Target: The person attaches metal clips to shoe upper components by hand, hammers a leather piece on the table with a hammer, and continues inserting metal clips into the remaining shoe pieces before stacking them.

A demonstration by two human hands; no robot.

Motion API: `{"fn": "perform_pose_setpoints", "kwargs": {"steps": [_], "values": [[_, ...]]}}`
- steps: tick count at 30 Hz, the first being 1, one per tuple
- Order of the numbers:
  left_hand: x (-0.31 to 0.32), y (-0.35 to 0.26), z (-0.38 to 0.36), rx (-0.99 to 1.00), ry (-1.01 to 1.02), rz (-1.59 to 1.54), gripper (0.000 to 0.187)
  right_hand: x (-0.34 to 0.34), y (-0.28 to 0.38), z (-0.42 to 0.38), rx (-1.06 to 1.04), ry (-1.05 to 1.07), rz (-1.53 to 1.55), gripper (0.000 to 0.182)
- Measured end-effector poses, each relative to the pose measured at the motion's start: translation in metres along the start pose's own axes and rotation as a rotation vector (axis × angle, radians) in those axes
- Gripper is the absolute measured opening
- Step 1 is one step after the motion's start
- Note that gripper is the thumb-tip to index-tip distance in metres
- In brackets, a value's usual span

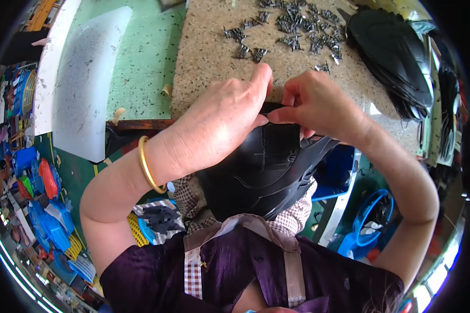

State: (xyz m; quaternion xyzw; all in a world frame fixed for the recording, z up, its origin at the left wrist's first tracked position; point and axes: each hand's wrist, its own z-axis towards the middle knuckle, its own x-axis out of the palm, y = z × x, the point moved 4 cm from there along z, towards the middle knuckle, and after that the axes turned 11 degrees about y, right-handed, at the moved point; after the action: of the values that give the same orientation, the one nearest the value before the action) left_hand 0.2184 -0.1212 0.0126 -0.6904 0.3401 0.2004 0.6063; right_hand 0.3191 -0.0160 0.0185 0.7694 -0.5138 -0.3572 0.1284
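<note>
Black leather-like pieces [250, 161] with pale stitching lie over the lap, their upper edge raised at the table's front edge. My left hand [227, 112], below a gold bangle, pinches that upper edge with thumb and fingers. Just to its right, my right hand [313, 104] has its thumb and curled fingers closed on the same edge. The two thumbs nearly meet there. Anything small between the fingertips is hidden. Beyond the hands, many small metal buckle-like parts [292, 23] are scattered on the speckled stone slab [209, 78].
A stack of black flat pieces [391, 57] stands at the slab's right. On the left are a green board [141, 62] and a translucent white sheet [83, 88]. Blue baskets [373, 219] sit low on the right; blue and yellow baskets [52, 224] are at far left.
</note>
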Motion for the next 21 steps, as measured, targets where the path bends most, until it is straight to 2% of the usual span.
{"fn": "perform_pose_setpoints", "kwargs": {"steps": [2, 3, 6, 8, 10, 11, 12, 14, 16, 17, 18, 20, 21], "values": [[-0.003, 0.0, 0.007, -0.033, 0.097, 0.038, 0.041, -0.002, 0.002, 0.012, 0.01, 0.053, -0.068, 0.033], [-0.001, 0.0, 0.008, 0.046, 0.034, 0.047, 0.039, -0.003, 0.005, 0.009, 0.091, 0.044, -0.087, 0.033], [-0.008, 0.001, 0.006, 0.101, 0.049, -0.085, 0.034, 0.001, -0.008, 0.003, -0.087, -0.031, 0.0, 0.032], [-0.022, 0.009, -0.003, -0.022, 0.128, -0.332, 0.029, 0.006, -0.012, -0.011, -0.201, -0.15, 0.122, 0.027], [-0.048, 0.012, -0.02, -0.187, 0.218, -0.525, 0.028, -0.006, -0.026, -0.028, -0.36, -0.414, 0.301, 0.018], [-0.069, 0.018, -0.03, -0.205, 0.177, -0.508, 0.027, -0.017, -0.035, -0.038, -0.335, -0.583, 0.303, 0.013], [-0.093, 0.031, -0.039, -0.226, 0.139, -0.487, 0.027, -0.028, -0.048, -0.041, -0.367, -0.791, 0.172, 0.014], [-0.143, 0.067, -0.052, -0.169, 0.07, -0.34, 0.022, -0.041, -0.056, -0.04, -0.452, -0.945, -0.201, 0.015], [-0.182, 0.086, -0.062, -0.355, -0.032, -0.154, 0.019, -0.033, -0.051, -0.034, -0.362, -0.887, -0.453, 0.015], [-0.195, 0.108, -0.066, -0.4, -0.095, -0.105, 0.02, -0.027, -0.044, -0.033, -0.43, -0.933, -0.681, 0.011], [-0.202, 0.136, -0.071, -0.159, -0.332, 0.386, 0.021, -0.023, -0.04, -0.033, -0.378, -0.907, -0.732, 0.007], [-0.185, 0.106, -0.075, 0.022, -0.693, 1.03, 0.022, -0.013, -0.038, -0.024, -0.264, -0.904, -0.927, 0.006], [-0.168, 0.089, -0.071, -0.045, -0.668, 0.61, 0.02, -0.016, -0.037, -0.026, -0.286, -0.905, -0.844, 0.006]]}}
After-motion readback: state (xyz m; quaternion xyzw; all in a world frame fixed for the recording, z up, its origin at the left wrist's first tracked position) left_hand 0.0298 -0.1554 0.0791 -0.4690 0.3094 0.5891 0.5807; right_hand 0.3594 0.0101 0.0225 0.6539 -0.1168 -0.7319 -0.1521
